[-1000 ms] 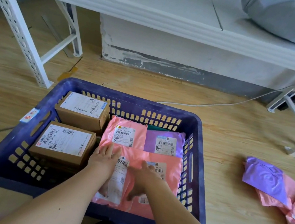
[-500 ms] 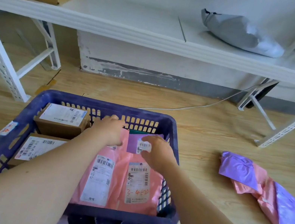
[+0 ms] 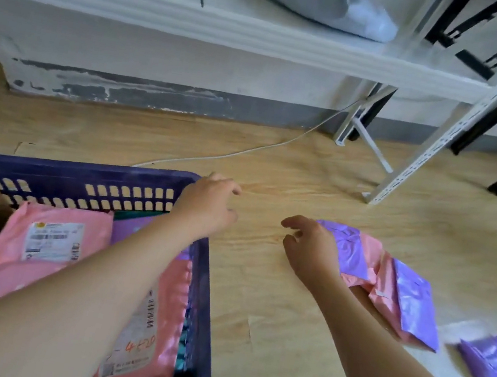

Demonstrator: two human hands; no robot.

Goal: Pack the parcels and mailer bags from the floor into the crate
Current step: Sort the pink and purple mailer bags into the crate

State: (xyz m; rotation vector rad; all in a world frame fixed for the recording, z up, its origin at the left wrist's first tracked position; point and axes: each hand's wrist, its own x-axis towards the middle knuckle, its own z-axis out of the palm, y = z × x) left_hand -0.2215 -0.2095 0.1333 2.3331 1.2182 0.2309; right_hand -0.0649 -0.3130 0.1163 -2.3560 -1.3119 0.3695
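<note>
Several pink and purple mailer bags (image 3: 406,302) are lying overlapped on the floor (image 3: 266,324), right of the crate (image 3: 77,173). The right hand (image 3: 312,252), loose and empty, is hovering at their near end; the left hand (image 3: 207,207), equally empty, is hanging over the crate's corner.

Pale wood-look floor (image 3: 325,175), scuffed white wall (image 3: 162,66) with grey skirting, white metal shelving (image 3: 234,33), white cable (image 3: 247,151).

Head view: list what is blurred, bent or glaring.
Head view: motion blur smears the purple bag at far right and the label on the pink bag in the crate; head view: the shelf edge bows, wide-lens distortion; head view: light is soft, shadows faint.
</note>
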